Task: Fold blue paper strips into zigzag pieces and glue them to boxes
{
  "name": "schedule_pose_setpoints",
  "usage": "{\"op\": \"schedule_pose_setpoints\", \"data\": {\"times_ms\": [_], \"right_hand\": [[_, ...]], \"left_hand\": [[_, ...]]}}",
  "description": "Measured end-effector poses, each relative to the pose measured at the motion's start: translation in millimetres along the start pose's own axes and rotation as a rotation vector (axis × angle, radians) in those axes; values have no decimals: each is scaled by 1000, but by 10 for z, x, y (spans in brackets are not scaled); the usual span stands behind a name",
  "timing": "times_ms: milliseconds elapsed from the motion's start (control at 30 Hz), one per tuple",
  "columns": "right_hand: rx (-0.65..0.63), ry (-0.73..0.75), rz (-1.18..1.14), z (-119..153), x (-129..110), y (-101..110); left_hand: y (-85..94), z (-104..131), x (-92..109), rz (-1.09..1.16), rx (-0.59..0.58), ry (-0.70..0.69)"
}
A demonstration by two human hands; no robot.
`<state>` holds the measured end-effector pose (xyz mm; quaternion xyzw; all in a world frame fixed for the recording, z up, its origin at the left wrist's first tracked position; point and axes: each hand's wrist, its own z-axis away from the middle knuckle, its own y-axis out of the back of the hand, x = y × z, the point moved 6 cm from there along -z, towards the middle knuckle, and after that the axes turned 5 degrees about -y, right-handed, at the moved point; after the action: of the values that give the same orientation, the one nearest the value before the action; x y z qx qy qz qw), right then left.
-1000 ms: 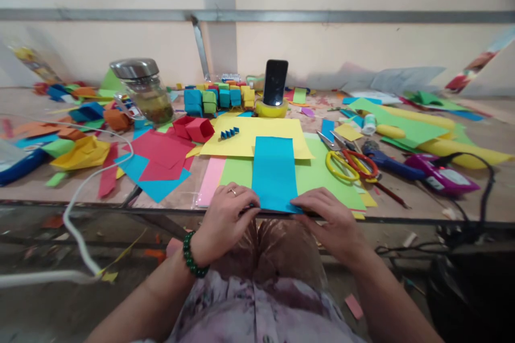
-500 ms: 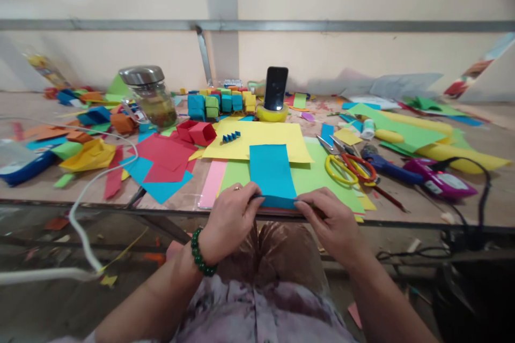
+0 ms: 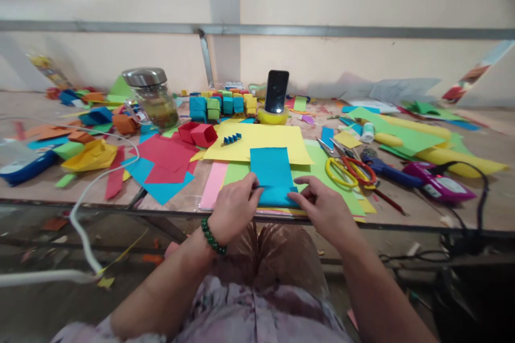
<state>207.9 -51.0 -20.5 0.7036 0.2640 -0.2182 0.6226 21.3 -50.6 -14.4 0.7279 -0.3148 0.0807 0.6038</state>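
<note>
A blue paper strip (image 3: 270,167) lies on yellow and green sheets at the table's front edge, its near end folded up and over. My left hand (image 3: 237,203), with a green bead bracelet at the wrist, pinches the left side of the fold. On the right side, my right hand (image 3: 324,208) has its thumb on the folded edge and its index finger lifted apart from the thumb. A small blue zigzag-folded piece (image 3: 232,139) rests on the yellow sheet (image 3: 281,136) beyond the strip.
Scissors with yellow handles (image 3: 341,172) and orange-red handles (image 3: 360,170) lie right, beside a blue-handled tool (image 3: 392,171). A lidded glass jar (image 3: 155,102) stands back left. A phone (image 3: 277,91) stands at the back. A white cable (image 3: 84,225) crosses the left side.
The near end of the blue strip has been turned over away from me and now lies flatter. Both hands moved slightly with it, and my right index finger has lifted.
</note>
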Motion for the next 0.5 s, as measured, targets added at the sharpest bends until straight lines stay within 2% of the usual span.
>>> {"op": "schedule_pose_setpoints", "data": {"times_ms": [67,167,333,433,500], "right_hand": [[-28,-6,-43,1,9,-6],[-5,-13,-46,12,9,7],[-4,-17,-93,19,35,-17],[-13,7,-189,15,33,-13],[74,94,-215,25,-24,72]], "left_hand": [[-5,8,2,-9,-2,-8],[-1,33,-4,7,19,2],[-32,54,-65,142,49,4],[32,56,-59,243,169,-69],[157,78,9,286,311,-172]]}}
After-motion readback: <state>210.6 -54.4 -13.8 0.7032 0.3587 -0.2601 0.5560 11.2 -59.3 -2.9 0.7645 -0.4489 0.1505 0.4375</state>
